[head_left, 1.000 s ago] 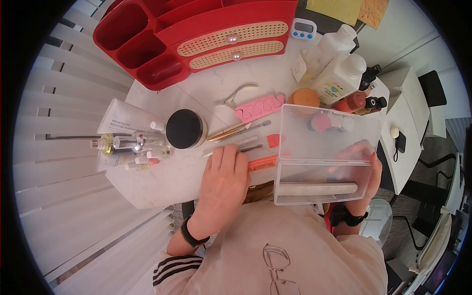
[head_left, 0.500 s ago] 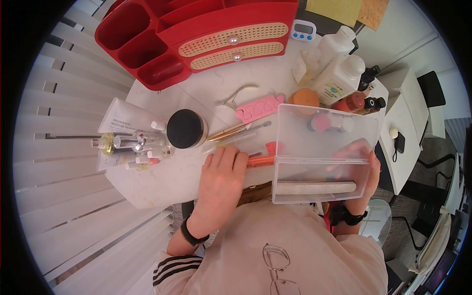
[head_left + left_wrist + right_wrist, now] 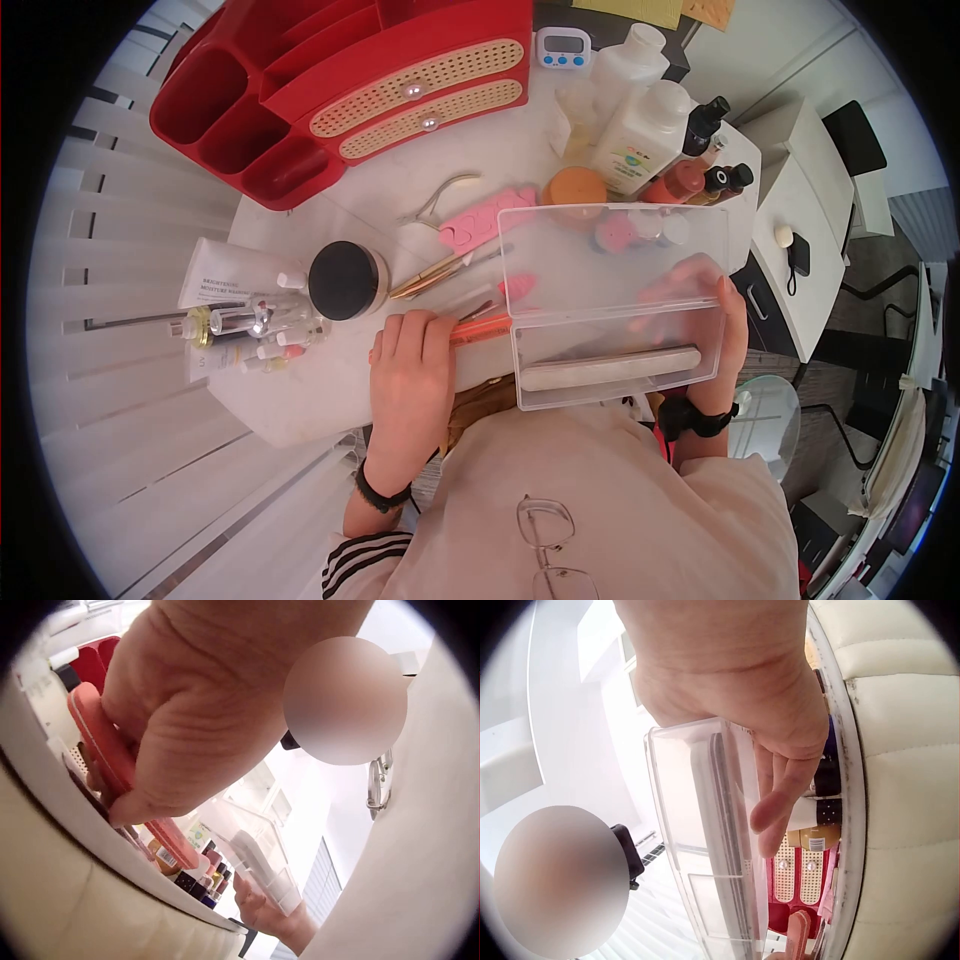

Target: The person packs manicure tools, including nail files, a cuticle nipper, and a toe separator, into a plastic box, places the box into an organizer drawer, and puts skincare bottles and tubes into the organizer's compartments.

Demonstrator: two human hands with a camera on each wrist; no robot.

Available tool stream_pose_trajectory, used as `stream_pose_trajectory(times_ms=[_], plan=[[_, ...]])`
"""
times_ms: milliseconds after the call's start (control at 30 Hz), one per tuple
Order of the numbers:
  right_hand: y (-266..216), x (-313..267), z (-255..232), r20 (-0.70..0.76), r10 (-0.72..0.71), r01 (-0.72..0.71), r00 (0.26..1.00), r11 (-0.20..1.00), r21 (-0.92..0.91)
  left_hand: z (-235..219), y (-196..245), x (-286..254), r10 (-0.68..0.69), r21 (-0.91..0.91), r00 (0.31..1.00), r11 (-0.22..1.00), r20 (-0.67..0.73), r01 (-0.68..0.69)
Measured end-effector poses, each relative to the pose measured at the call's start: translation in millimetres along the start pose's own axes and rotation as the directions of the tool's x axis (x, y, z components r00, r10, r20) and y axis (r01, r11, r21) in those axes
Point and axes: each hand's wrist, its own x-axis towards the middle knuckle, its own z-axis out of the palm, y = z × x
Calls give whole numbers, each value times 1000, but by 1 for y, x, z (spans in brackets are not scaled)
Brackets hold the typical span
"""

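Note:
My left hand (image 3: 412,385) holds an orange nail file (image 3: 482,330) by the table's near edge. In the left wrist view, thumb and fingers pinch the file (image 3: 97,735) along its middle, both ends sticking out. My right hand (image 3: 735,330) grips the right side of a clear plastic box (image 3: 516,365), fingers spread behind it. The box's clear lid (image 3: 600,240) stands open toward the far side. A pale grey nail file (image 3: 610,369) lies inside, also visible in the right wrist view (image 3: 712,795). The orange file's right end meets the box's left edge in the head view.
Metal tools (image 3: 428,278), pink toe separators (image 3: 470,228) and cuticle nippers (image 3: 435,200) lie beyond my left hand. A black-lidded jar (image 3: 345,278) and small bottles (image 3: 265,318) stand left. Behind are a red organizer (image 3: 300,90), white bottles (image 3: 645,130) and a timer (image 3: 563,47).
The head view has shifted. My left hand has moved left and toward me, off the thin tools, and now holds the orange file. My right hand still holds the open box.

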Motion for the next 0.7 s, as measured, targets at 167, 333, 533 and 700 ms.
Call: stream_pose_trajectory(times_ms=[167, 333, 533, 700], plan=[[1, 1, -5, 38, 2, -3, 999, 1000, 18, -1, -5, -5, -33, -45, 998, 998, -57, 31], [3, 1, -2, 15, -9, 8, 1000, 998, 56, -31, -12, -10, -176, 17, 966, 983, -187, 182], [3, 10, 16, 116, 75, -83, 990, 995, 62, -66, 28, -13, -97, -184, 993, 979, -60, 85], [19, 20, 35, 324, 172, -177, 930, 984, -14, -46, 45, 16, 181, -159, 981, 973, 75, -168]])
